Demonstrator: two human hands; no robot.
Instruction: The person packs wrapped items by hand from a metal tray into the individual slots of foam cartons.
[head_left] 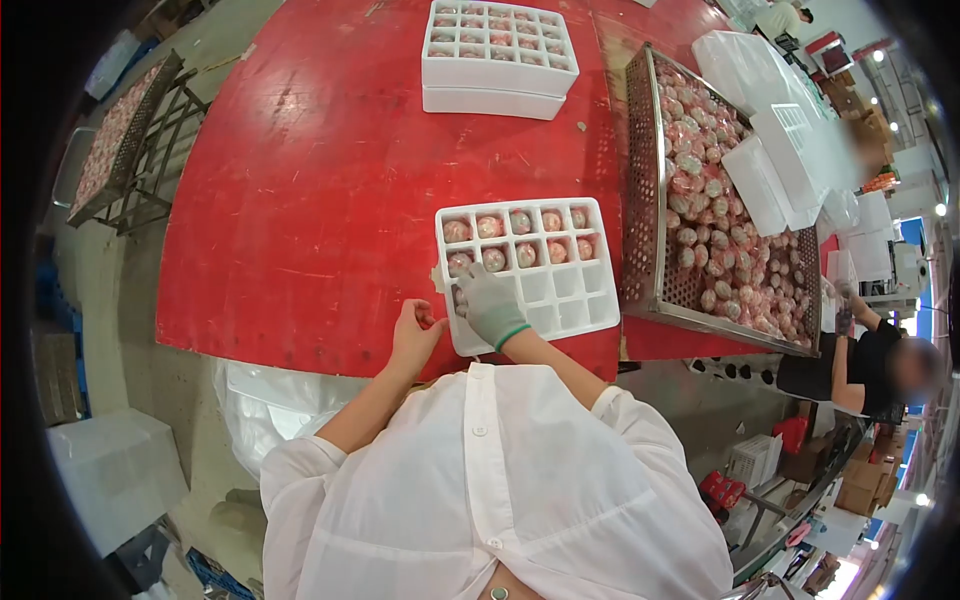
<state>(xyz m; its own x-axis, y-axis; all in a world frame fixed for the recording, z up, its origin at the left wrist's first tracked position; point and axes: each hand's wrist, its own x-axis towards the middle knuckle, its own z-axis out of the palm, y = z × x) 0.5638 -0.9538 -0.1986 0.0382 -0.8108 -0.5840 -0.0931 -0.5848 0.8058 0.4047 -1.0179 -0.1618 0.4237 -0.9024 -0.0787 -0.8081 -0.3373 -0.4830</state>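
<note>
- On the red table (330, 200), near the edge by the wearer (400, 480), lies the white tray (569, 284), taken as the clock's centre, with 12 pointing away from the wearer.
- Across its two far rows sit wrapped balls (526, 255), five to a row, each in its own cell.
- Between 7 and 8 o'clock, over the tray itself, is the gloved right hand (492, 305), with a green cuff (512, 336). Its fingers bend down at the left end of the third row; what is under them is mostly hidden, so I cannot tell whether they grip a ball.
- At 8 o'clock, just beside the tray, is the bare left hand (415, 330), fingers loosely curled; whether they hold anything I cannot tell.
- At 12, well apart, stands a white stack (492, 90) with balls in its top cells.
- Between 2 and 3, near the tray, a metal crate (644, 180) holds heaped balls, with white foam (757, 185) lying on them.
- Between 3 and 4, beyond the crate, is a co-worker (880, 370) in black.
- Between 9 and 10, off the table, more balls fill a second crate (147, 125) on a stand (150, 180).
- At 8, past the table edge, is clear plastic (270, 405), then a pale box (115, 475).
</note>
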